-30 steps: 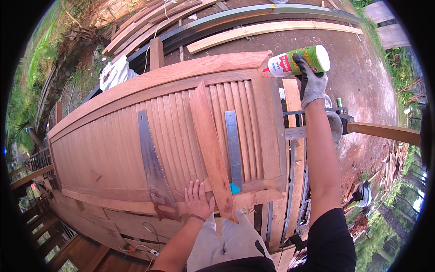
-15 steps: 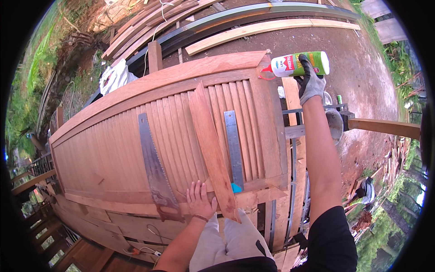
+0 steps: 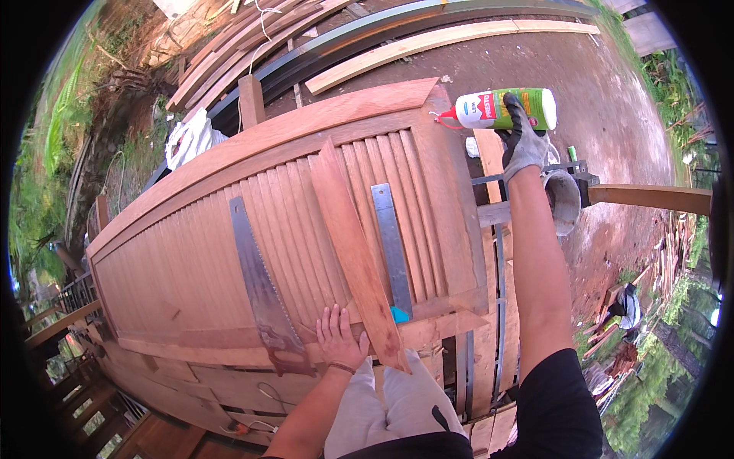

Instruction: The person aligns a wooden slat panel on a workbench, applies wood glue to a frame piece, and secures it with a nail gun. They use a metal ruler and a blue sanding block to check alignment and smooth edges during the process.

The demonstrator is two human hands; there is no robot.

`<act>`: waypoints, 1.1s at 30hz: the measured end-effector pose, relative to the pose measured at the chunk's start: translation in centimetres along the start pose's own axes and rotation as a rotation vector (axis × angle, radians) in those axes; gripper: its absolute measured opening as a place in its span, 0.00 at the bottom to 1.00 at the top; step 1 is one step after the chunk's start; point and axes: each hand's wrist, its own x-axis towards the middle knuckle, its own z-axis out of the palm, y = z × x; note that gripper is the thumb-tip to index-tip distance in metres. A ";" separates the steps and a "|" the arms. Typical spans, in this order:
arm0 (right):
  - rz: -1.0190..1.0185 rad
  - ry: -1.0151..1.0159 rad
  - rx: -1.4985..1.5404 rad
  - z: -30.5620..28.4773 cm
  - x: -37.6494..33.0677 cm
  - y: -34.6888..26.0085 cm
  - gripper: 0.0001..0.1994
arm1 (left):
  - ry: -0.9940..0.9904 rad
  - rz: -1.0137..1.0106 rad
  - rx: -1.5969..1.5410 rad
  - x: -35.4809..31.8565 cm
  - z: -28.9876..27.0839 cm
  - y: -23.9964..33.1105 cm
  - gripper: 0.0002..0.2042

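My right hand (image 3: 524,144), in a grey and black glove, grips a white and green glue bottle (image 3: 477,112) lying sideways. Its red nozzle (image 3: 448,117) points left over the far right corner of a slatted wooden panel (image 3: 176,294); whether the tip touches the wood I cannot tell. My bare left hand (image 3: 342,341) rests open on the panel's near edge, fingers stretched out. It lies between a handsaw (image 3: 260,277) and a loose wooden strip (image 3: 354,249) with an angled end, laid across the slats. Right of the strip is a steel ruler (image 3: 391,249).
A small turquoise object (image 3: 399,314) sits by the ruler's near end. Beyond the panel are stacked boards (image 3: 229,73), a long pale plank (image 3: 451,44) and a white sack (image 3: 191,139). A grey bucket (image 3: 563,203) stands past my right forearm.
The view has shifted slightly, with the panel and tools a little further left in it. Relative to the panel corner, the glue bottle has moved slightly right. My left hand stays on the edge.
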 end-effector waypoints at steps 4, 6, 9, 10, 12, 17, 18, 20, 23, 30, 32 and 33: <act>0.016 0.038 0.014 -1.4 -0.3 -0.1 0.25 | -0.007 -0.004 -0.004 0.0 0.0 0.0 0.37; 0.009 0.057 0.065 -2.8 0.2 0.6 0.23 | -0.002 -0.006 -0.009 0.0 -0.1 0.2 0.35; 0.024 0.083 0.083 -3.1 -0.9 0.2 0.22 | 0.005 -0.004 -0.008 -0.1 0.1 0.0 0.36; 0.035 0.099 0.097 -3.0 -1.7 -0.2 0.22 | 0.005 -0.005 -0.002 -0.1 0.1 0.0 0.36; 0.041 0.121 0.083 -3.5 -2.6 -0.3 0.23 | 0.004 -0.007 0.009 -0.2 0.1 -0.1 0.36; 0.039 0.151 0.020 -5.9 -4.5 0.0 0.26 | 0.001 -0.006 0.019 -0.2 0.3 -0.1 0.37; 0.034 0.156 0.000 -6.4 -5.0 0.0 0.27 | -0.001 -0.008 0.019 -0.2 0.3 0.0 0.37; 0.048 0.172 0.028 -7.3 -6.0 0.0 0.27 | 0.010 -0.004 0.015 -0.3 0.4 0.0 0.37; 0.048 0.194 0.047 -8.6 -7.7 -0.2 0.27 | 0.019 -0.002 0.001 -0.3 0.3 0.1 0.37; 0.003 0.222 0.084 -13.5 -10.3 1.1 0.28 | 0.016 0.001 0.002 -0.3 0.2 0.5 0.38; 0.031 0.253 0.075 -14.0 -11.7 1.1 0.27 | 0.012 -0.005 0.006 -0.4 0.2 0.4 0.38; 0.040 0.257 0.096 -14.4 -12.4 1.0 0.26 | 0.010 -0.007 0.007 -0.4 0.3 0.4 0.38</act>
